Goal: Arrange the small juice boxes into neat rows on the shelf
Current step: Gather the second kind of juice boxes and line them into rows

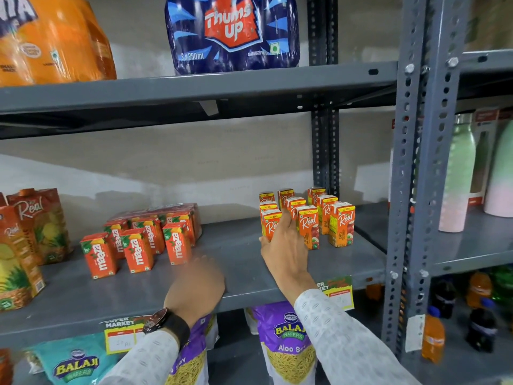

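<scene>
Right now your right hand (287, 245) reaches forward onto the grey metal shelf (244, 262), its thumb and fingers closed around the front-left small orange Real apple juice box (271, 225) of a cluster standing upright at the right end of the shelf. That cluster of small orange Real cartons (308, 215) forms roughly three short columns running front to back, and each carton's long axis is vertical. The gripped carton sits directly ahead of your right hand, touching its neighbour behind it and just beside the next column to its right.

Your left hand (198, 284), wearing a dark wristwatch (163, 322), hovers blurred over bare shelf near the front edge; whether its fingers are spread or curled cannot be told, but it seems to hold nothing. A second group, small red Maaza mango juice boxes (138, 245), stands up and to the left of that hand, looser in its front row.

So the right hand is nearer the Real cartons, the left nearer the Maaza ones
</scene>
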`<control>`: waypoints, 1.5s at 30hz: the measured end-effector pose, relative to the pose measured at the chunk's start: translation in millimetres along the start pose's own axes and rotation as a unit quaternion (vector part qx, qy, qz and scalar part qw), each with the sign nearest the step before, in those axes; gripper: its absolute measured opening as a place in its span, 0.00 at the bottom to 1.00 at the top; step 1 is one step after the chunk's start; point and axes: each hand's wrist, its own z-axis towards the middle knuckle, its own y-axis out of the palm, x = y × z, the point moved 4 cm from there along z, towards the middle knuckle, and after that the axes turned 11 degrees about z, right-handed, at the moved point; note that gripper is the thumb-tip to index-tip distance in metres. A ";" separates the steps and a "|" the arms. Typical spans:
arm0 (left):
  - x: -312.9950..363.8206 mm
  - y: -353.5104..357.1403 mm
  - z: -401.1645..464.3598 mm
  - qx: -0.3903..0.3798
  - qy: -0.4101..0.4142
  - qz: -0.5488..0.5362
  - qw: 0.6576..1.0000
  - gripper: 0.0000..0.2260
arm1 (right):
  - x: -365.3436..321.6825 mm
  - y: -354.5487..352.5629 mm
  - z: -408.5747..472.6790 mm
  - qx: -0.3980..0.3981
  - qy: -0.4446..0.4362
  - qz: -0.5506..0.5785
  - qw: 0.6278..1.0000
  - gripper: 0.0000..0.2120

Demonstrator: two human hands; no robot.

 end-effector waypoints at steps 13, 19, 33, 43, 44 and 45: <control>-1.1 -2.3 0.1 -0.010 -0.009 -0.025 1.000 0.20 | 4.6 2.1 -0.1 0.011 0.000 0.008 1.000 0.42; -1.9 -1.2 0.1 -0.007 -0.012 -0.021 1.000 0.22 | 0.9 -2.2 -1.7 0.050 -0.027 0.021 0.998 0.46; -5.5 7.4 0.3 -0.057 -0.023 -0.117 0.991 0.21 | 13.3 -85.0 -13.2 0.069 -0.098 0.169 0.978 0.11; -4.3 -21.7 40.3 -0.033 -0.124 -0.506 0.853 0.22 | 101.0 -117.9 11.7 0.073 0.040 0.137 0.987 0.25; 1.3 -27.7 49.2 -0.041 -0.124 -0.542 0.830 0.25 | 106.0 -114.8 20.1 0.059 0.069 0.148 0.985 0.29; 6.7 -32.6 57.9 -0.052 -0.123 -0.586 0.799 0.29 | 110.8 -110.6 26.6 0.037 0.097 0.164 0.981 0.32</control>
